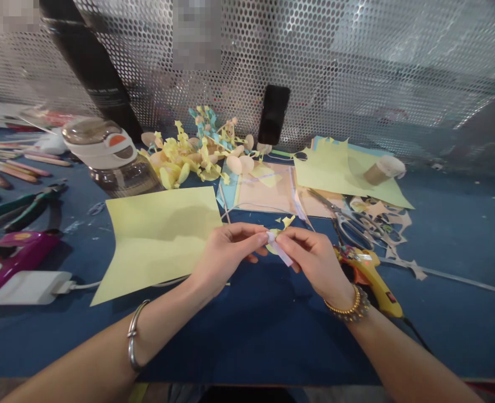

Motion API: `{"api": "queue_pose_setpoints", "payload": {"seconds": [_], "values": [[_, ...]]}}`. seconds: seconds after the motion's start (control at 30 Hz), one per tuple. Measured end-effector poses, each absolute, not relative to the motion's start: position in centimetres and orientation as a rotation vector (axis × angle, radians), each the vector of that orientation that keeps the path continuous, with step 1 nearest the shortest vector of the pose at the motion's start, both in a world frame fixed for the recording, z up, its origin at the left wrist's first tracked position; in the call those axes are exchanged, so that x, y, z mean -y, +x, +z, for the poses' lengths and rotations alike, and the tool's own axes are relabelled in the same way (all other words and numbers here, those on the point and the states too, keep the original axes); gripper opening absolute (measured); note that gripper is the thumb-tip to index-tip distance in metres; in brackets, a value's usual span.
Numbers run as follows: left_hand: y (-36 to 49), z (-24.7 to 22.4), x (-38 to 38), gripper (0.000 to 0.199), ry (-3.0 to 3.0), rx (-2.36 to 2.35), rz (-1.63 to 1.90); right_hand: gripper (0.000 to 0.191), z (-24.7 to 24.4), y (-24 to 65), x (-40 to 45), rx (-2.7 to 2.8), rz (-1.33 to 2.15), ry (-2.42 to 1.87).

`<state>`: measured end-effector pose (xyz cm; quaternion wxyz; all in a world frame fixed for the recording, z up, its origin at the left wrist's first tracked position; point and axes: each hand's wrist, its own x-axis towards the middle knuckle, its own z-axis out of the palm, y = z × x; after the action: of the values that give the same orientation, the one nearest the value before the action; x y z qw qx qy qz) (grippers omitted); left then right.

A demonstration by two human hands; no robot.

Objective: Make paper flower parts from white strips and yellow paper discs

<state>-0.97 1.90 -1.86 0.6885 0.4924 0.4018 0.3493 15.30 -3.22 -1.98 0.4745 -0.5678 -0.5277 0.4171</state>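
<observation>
Both hands meet above the blue table, at the middle of the head view. My left hand (224, 252) pinches the upper end of a lilac paper strip (283, 254) between thumb and fingers. From the other side, my right hand (314, 258) grips the same strip, which slants down towards its fingers. A small yellow paper piece (288, 221) sticks up behind the strip, between the two hands; how the two join is hidden by the fingertips. To the left, a large yellow paper sheet (163, 235) lies creased beside my left hand.
Scissors (352, 226), paper scraps (386, 215) and a yellow glue gun (377, 282) lie right of my right hand. Behind stand paper flowers (205, 148), a phone (274, 115) and a bottle (108, 154). Pliers (29, 207) and a white adapter (31, 287) are at left.
</observation>
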Motion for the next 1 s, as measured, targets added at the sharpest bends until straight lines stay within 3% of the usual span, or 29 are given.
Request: {"api": "queue_pose_setpoints", "payload": {"seconds": [0.43,1.0], "values": [[-1.14,-1.79,-2.08,0.008,1.015,-0.869,0.795,0.019,-2.5,15.65,2.89,1.042,1.346,-1.251],[-0.9,-1.82,-1.67,0.018,1.092,-0.886,0.818,0.02,-2.51,15.14,3.08,1.195,1.068,-1.295]]}}
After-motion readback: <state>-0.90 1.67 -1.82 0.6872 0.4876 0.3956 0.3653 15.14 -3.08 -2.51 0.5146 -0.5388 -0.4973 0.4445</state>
